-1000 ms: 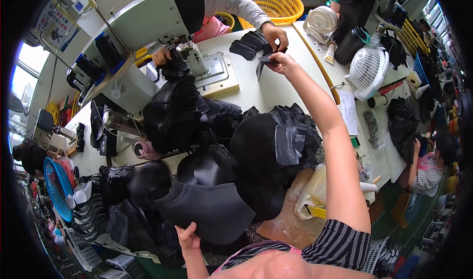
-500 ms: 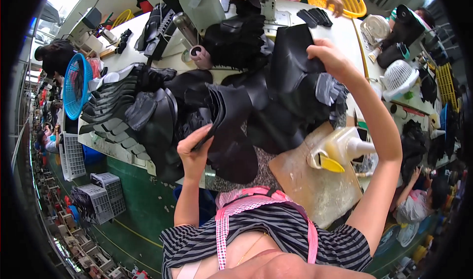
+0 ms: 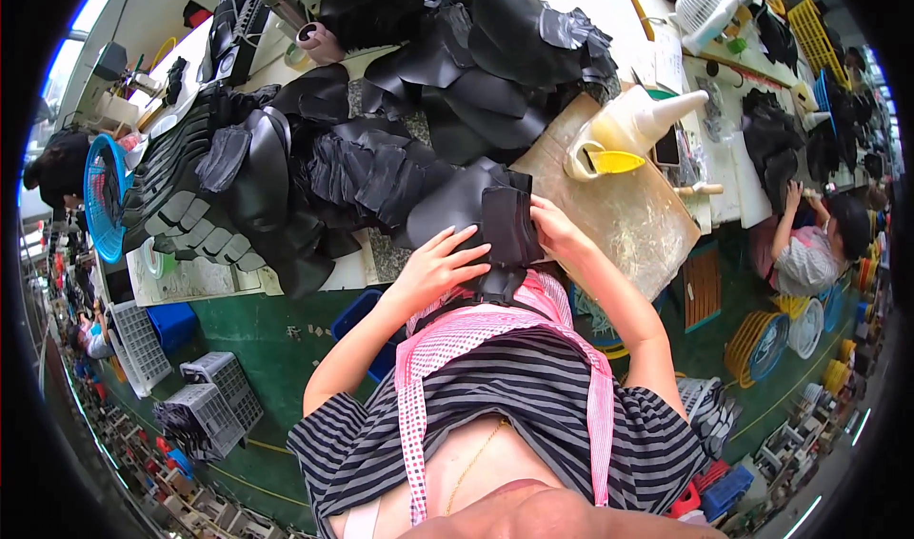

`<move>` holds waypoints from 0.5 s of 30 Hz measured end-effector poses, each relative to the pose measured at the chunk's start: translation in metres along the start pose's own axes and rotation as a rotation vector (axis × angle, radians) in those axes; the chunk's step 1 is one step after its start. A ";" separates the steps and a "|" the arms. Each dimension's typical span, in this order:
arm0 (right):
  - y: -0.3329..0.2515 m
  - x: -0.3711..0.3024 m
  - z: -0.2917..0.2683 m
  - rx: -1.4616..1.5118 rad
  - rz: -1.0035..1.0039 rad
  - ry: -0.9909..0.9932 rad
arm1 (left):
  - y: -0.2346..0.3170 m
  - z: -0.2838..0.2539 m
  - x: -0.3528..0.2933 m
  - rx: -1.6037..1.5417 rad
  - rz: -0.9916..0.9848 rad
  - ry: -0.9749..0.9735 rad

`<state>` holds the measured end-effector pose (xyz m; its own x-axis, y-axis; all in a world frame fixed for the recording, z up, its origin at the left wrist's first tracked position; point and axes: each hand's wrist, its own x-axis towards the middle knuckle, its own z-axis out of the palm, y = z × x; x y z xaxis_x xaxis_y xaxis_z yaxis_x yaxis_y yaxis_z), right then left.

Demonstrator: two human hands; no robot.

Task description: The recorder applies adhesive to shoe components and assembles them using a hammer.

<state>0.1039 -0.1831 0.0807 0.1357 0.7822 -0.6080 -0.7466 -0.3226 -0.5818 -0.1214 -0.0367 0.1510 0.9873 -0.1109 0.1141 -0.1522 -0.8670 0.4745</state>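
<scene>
A small stack of smooth black leather-like pieces [image 3: 508, 227] lies at the near table edge, against my apron. My left hand [image 3: 440, 270] rests on its left side, fingers stretched and spread over the black surface. At the stack's right edge my right hand [image 3: 556, 229] grips it, thumb and fingers around the side. Directly behind runs a long overlapping row of black pieces [image 3: 367, 172]. Farther back are loose, larger black pieces [image 3: 481, 110]. Another fanned row of black pieces [image 3: 181, 177] with grey ends lies at the left.
A whitish bottle with a cone nozzle [image 3: 633, 125] and a yellow part [image 3: 614, 162] lies on a stained board [image 3: 628, 239] to the right. A steel flask [image 3: 284, 2] and pink cup [image 3: 319, 42] stand behind. Grey crates [image 3: 214, 396] sit on the floor; a co-worker [image 3: 814, 239] is at right.
Both hands have come down and together at the near edge, bringing black pieces there. The right hand has left the far pile. My view has shifted nearer and lower.
</scene>
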 end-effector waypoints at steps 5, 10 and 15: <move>0.036 -0.034 -0.040 -0.529 -0.291 0.274 | -0.014 0.059 0.016 -0.248 -0.087 -0.381; 0.028 -0.038 -0.082 -0.609 -0.526 0.552 | -0.021 0.086 0.042 -0.627 -0.543 0.296; -0.020 -0.009 -0.091 -0.386 -0.917 1.046 | -0.014 0.097 0.075 -0.616 -0.821 0.399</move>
<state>0.1772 -0.2322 0.0491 0.9940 0.1014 0.0414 0.0596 -0.1838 -0.9812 -0.0413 -0.0804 0.0683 0.7296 0.6495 -0.2141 0.4367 -0.2015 0.8768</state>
